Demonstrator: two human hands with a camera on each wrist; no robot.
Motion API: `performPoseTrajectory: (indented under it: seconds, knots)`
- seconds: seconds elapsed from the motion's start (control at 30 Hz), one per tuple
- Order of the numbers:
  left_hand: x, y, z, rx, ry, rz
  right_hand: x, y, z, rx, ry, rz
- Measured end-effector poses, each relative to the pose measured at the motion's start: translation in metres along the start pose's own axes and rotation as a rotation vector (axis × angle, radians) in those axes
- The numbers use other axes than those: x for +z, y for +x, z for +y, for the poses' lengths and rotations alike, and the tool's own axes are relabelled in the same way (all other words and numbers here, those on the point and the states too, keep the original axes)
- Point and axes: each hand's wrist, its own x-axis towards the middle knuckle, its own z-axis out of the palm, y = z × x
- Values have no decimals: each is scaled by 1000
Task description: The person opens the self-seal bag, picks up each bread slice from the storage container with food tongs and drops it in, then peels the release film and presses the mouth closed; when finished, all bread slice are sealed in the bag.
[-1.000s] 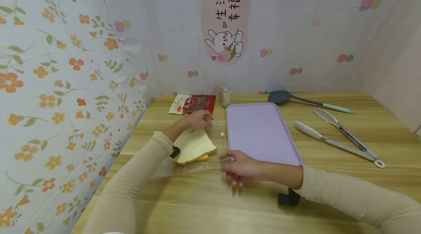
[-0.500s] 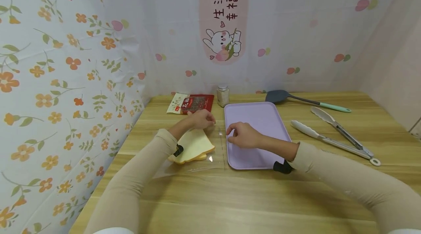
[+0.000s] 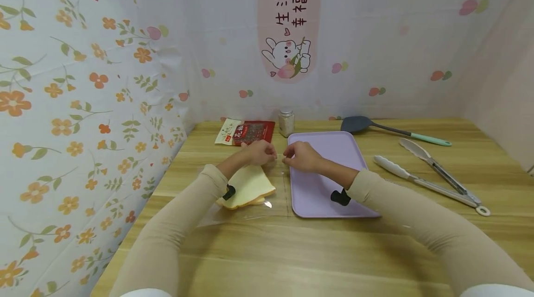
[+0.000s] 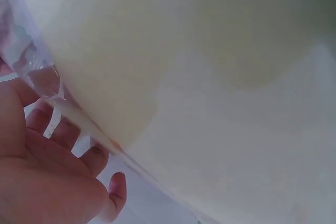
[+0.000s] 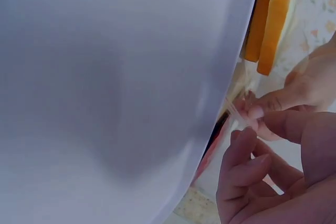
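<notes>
Two stacked bread slices (image 3: 249, 186), pale with orange-brown crusts, lie in a clear plastic bag (image 3: 280, 197) on the left part of the table. My left hand (image 3: 258, 152) is over the bag's far end, pinching the film between thumb and finger. Just right of it, my right hand (image 3: 303, 157) reaches over the tray's left rim. The right wrist view has its thumb and forefinger pinching a strip of clear film (image 5: 237, 113), with the left thumb close beside. Bread crusts (image 5: 275, 19) show past the tray there. In the left wrist view, a bread face (image 4: 173, 93) fills most of the picture.
A lilac tray (image 3: 333, 206) lies right of the bag, under my right forearm. Behind stand a red spice packet (image 3: 256, 131) and a glass jar (image 3: 286, 123). Metal tongs (image 3: 442, 188) and a spatula (image 3: 385, 128) with a mint handle lie at the right.
My right hand has moved away from me, from the bag's near right corner over the tray to beside my left hand, and now pinches film. The left hand has shifted slightly right.
</notes>
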Motion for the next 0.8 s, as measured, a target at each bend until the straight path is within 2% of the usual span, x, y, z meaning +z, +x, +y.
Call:
performPoseTrajectory:
  seconds: [0.33,0.8]
  knots:
    - [-1,-2,1,15,-40,13,13,18,1,95,-25,-11]
    - [1,-6,-2,51,-24,34,16,27,4,10,-87,-70]
